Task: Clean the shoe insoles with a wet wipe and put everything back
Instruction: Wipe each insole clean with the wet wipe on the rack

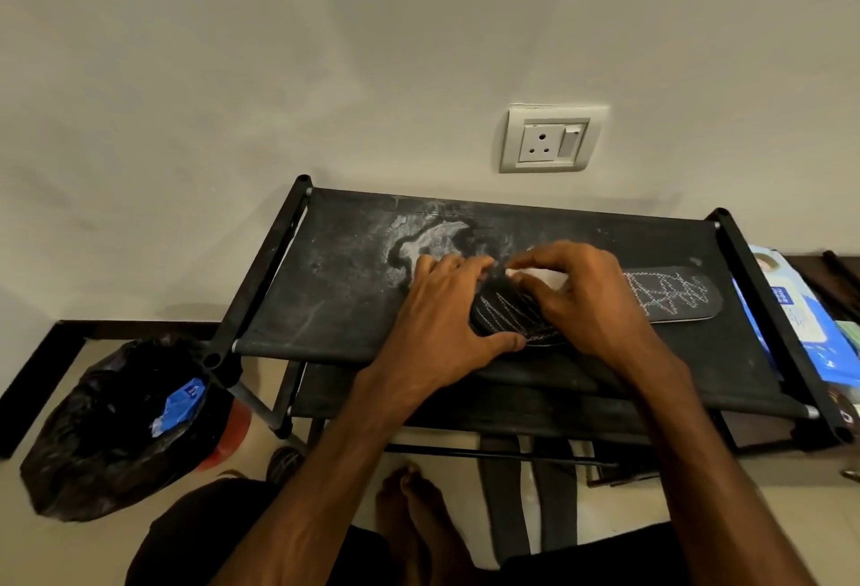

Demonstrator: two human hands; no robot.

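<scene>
Black insole with white zigzag stitching lies on the shoe rack top shelf, nearer its right edge. My left hand curls round the insole's left end to pin it, and my right hand grips a white wet wipe pressed onto it. I'd judge the wiping is mid-way: can't tell if a second insole lies under my hands, the wet-wipe pack sits out at the right edge, the bin bag waits on the floor off the left edge, and nothing is put back yet.
</scene>
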